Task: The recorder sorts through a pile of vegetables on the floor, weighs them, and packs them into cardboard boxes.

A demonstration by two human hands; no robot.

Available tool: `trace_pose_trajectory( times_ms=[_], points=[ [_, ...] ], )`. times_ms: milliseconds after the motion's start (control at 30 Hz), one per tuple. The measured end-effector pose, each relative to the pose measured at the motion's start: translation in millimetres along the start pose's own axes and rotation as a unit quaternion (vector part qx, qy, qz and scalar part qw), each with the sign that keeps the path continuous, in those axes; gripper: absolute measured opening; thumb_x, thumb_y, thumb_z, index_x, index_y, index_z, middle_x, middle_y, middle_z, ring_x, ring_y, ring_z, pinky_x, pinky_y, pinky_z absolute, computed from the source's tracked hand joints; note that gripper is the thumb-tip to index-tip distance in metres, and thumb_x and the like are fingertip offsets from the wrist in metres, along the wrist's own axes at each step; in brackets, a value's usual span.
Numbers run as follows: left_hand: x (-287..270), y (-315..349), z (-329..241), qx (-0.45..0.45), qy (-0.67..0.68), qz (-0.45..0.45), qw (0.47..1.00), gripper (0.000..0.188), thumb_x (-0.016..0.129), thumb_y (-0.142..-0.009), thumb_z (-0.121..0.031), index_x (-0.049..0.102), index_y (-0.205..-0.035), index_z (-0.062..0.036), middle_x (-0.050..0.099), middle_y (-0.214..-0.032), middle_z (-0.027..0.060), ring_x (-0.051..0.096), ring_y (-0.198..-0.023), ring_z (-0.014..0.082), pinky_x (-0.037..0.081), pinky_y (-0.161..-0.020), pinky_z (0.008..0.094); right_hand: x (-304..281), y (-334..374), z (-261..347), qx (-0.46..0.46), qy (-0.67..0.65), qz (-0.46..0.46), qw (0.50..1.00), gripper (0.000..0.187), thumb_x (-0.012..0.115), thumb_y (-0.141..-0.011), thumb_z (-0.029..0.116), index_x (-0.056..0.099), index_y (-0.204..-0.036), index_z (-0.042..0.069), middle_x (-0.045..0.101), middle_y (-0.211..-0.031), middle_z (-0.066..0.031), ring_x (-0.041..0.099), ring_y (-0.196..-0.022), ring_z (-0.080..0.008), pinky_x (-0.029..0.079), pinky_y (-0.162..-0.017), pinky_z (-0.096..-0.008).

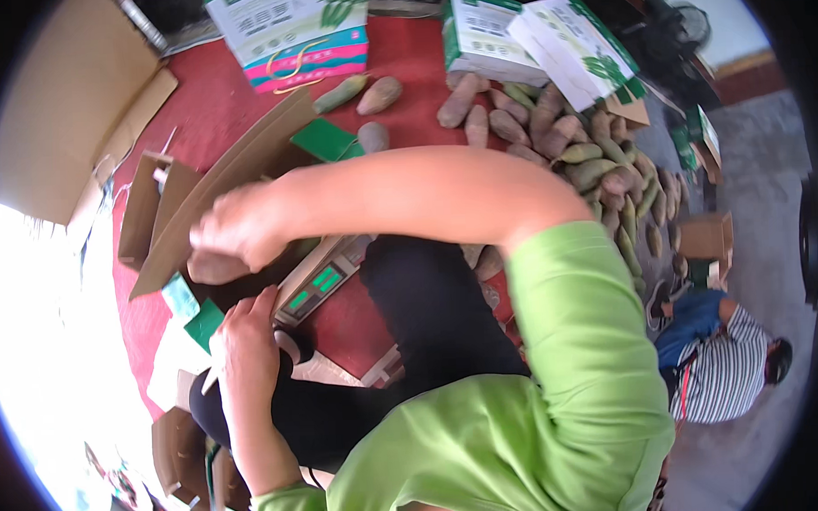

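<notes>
Head view: right hand (237,227) reaches across the body, fingers clenched around a sweet potato (213,267), holding it at the open cardboard box (226,176) (flap raised); left hand (245,338) rests on the box's near edge beside a weighing scale (320,278), grasp not discernible; a heap of sweet potatoes (576,150) lies well apart on the red mat (214,100).

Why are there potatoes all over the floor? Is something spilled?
Yes, it looks that way. A heap of sweet potatoes lies loose on the red mat and trails off it by the cartons. The right hand reaches across, holding one sweet potato; the left hand rests beside a scale.
</notes>
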State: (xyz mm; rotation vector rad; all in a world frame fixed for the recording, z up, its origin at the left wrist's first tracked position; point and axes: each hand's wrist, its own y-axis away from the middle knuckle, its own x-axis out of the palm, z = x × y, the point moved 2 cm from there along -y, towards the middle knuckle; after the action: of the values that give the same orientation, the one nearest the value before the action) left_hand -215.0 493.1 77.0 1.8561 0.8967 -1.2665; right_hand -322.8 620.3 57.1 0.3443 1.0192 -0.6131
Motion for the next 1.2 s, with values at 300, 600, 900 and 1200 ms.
trace_pose_trajectory(
  times_ms=[300,600,900,1200],
  points=[
    [-0.7,2.4,-2.8,-0.019,-0.027,0.008,0.999,0.033,0.050,-0.081,0.001,0.064,-0.109,-0.0094,0.064,-0.088,0.0154,0.063,-0.083,0.0339,0.050,-0.071,0.0429,69.6,-75.0,-8.0,0.124,0.086,0.197,0.969,0.028,0.058,-0.083,0.028,0.072,-0.103,0.014,0.066,-0.113,-0.0096,0.061,-0.105,-0.0271,0.049,-0.087,-0.0405],
    [-1.6,1.5,3.3,-0.004,-0.012,-0.021,1.000,0.022,0.053,-0.087,-0.002,0.063,-0.106,-0.0014,0.064,-0.092,0.0223,0.063,-0.082,0.0397,0.050,-0.070,0.0438,-30.8,45.0,41.3,0.030,-0.077,-0.351,0.933,0.021,0.065,-0.079,0.018,0.068,-0.098,0.010,0.067,-0.088,-0.0100,0.065,-0.088,-0.0283,0.052,-0.075,-0.0410],
    [12.1,-0.6,19.1,-0.001,-0.019,-0.019,1.000,0.022,0.052,-0.091,-0.007,0.062,-0.110,-0.0015,0.065,-0.089,0.0185,0.064,-0.080,0.0335,0.049,-0.069,0.0396,114.2,272.7,-35.6,0.366,-0.313,-0.580,0.657,0.013,0.060,-0.085,0.002,0.065,-0.097,0.002,0.067,-0.094,-0.0070,0.062,-0.085,-0.0123,0.050,-0.076,-0.0272],
    [17.7,-4.3,34.0,0.009,0.070,-0.042,0.997,0.015,0.052,-0.094,-0.008,0.060,-0.096,0.0046,0.061,-0.075,0.0145,0.054,-0.064,0.0240,0.044,-0.063,0.0331,305.5,398.1,-22.7,0.641,-0.175,-0.252,0.704,0.019,0.061,-0.076,0.010,0.064,-0.095,0.009,0.065,-0.094,-0.0120,0.062,-0.094,-0.0266,0.049,-0.078,-0.0392]
  ],
)
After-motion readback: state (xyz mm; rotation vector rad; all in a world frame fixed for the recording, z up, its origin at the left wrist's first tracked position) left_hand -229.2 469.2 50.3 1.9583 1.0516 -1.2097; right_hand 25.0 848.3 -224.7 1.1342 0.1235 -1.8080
